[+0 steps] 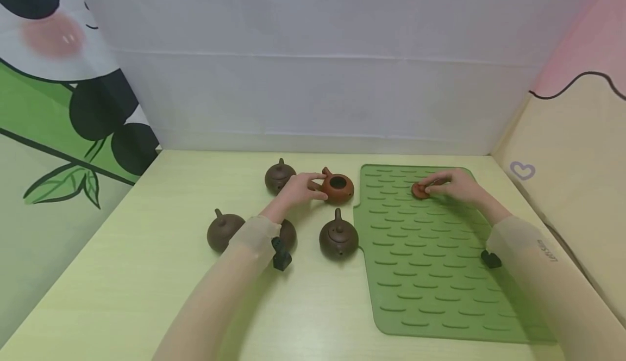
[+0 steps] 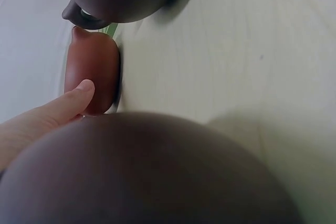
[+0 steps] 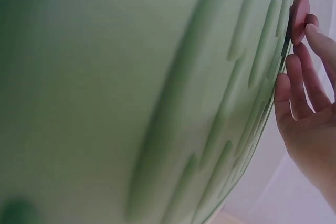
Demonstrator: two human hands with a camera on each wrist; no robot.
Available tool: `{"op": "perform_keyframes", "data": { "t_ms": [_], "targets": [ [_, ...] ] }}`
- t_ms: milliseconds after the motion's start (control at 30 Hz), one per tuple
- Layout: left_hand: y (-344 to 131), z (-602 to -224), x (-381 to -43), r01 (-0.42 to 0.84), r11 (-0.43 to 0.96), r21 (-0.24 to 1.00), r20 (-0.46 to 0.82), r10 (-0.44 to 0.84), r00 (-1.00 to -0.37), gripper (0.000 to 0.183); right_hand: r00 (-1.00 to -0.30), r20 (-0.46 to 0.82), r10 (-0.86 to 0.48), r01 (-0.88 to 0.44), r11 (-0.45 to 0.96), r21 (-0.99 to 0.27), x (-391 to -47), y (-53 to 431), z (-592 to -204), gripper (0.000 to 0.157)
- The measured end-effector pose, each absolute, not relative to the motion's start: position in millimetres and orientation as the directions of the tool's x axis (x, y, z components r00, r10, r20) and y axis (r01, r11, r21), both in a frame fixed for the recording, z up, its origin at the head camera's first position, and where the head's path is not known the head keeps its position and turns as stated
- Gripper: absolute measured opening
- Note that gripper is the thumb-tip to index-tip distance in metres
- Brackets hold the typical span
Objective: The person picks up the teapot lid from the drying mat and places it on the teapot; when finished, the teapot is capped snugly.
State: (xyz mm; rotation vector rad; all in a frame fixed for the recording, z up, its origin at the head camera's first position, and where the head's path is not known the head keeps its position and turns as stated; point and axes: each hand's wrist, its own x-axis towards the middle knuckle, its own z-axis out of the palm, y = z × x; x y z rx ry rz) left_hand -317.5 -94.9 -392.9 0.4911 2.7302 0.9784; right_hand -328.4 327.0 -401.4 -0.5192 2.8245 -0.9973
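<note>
A lidless reddish-brown teapot (image 1: 342, 191) stands on the table left of the green mat, its round mouth facing up. My left hand (image 1: 299, 188) holds it from its left side. In the left wrist view the thumb lies against the teapot's wall (image 2: 89, 59). My right hand (image 1: 455, 186) pinches a small reddish lid (image 1: 419, 190) by its knob over the far part of the mat. The right wrist view shows the lid (image 3: 299, 19) tilted on edge to the camera, at the thumb's tip, with the other fingers loosely spread.
The green ridged mat (image 1: 415, 296) covers the table's right side. Dark brown lidded teapots stand at the back (image 1: 277, 175), at the left (image 1: 221, 231) and beside the mat (image 1: 338, 241). Another dark teapot (image 1: 289, 233) is partly hidden by my left forearm. A white wall (image 1: 323, 100) closes the back.
</note>
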Motion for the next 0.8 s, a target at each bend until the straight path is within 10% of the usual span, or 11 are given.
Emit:
{"op": "perform_keyframes", "data": {
  "t_ms": [800],
  "targets": [
    [-94.3,-393.5,-317.2,0.248,0.725,0.642,-0.067,0.376,-0.924,0.062,-0.936,0.211,-0.282,-0.353,0.739,-0.574,-332.5,291.9,-390.2,0.024]
  ]
}}
